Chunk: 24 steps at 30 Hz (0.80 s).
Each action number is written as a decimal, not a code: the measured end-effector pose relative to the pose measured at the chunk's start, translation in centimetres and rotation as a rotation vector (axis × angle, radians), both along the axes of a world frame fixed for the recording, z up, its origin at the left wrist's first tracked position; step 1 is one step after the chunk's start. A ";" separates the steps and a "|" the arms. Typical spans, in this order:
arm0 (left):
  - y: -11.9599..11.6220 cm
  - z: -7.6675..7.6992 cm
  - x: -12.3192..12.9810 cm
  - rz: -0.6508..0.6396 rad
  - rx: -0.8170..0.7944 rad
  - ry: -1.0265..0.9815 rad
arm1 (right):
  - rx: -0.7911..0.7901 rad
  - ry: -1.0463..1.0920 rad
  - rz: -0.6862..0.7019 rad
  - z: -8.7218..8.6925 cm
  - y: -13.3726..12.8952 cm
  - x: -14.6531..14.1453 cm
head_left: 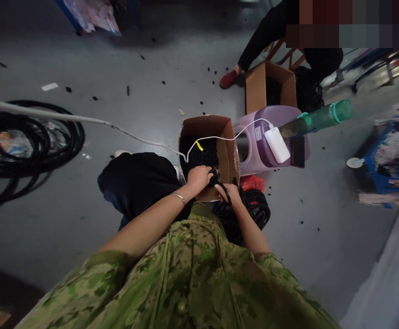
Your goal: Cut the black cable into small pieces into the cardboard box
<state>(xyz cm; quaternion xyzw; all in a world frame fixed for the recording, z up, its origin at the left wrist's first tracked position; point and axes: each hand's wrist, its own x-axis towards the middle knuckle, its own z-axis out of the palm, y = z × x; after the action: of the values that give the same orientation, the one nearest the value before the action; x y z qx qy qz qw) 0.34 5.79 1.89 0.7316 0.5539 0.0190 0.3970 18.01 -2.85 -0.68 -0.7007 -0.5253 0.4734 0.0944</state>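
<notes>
A cardboard box (231, 157) stands between my knees, its bottom covered with small black pieces (202, 155). Over its near side my left hand (199, 179) is closed, fingertips pinched on a small black piece whose exact kind I cannot make out. Just to the right, my right hand (228, 194) grips black-handled scissors (226, 195), the blades pointing up and left toward the left fingertips. Whether the blades touch the piece is too small to tell. Beside my right forearm lies a coil of black tubing (259, 208).
A purple stool (257, 146) right of the box carries a white power bank (276, 145), a phone (298, 151) and a green bottle (332, 116). A white cable (117, 128) crosses above the box. A seated person is behind another box (256, 87). Black coils (79, 132) lie left.
</notes>
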 end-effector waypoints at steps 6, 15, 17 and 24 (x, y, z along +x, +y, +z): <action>-0.1 -1.3 0.5 0.175 -0.122 -0.181 | 0.128 -0.157 -0.026 0.2 -0.9 -0.7; -0.3 -2.2 0.8 0.215 -0.330 -0.410 | 0.036 0.094 -0.144 -0.2 -2.0 -0.9; -0.4 -2.1 0.9 0.290 -0.379 -0.480 | -0.007 0.257 -0.187 -0.1 -1.7 -0.5; -0.3 -0.6 1.3 0.500 -0.669 -0.640 | -0.025 0.252 -0.119 0.4 0.3 0.6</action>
<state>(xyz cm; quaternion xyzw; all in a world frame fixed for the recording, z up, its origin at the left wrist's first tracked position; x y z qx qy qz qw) 1.60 5.48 1.27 0.3680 0.5382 0.1578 0.7416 18.64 -2.52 -0.26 -0.6667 -0.4609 0.5577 0.1789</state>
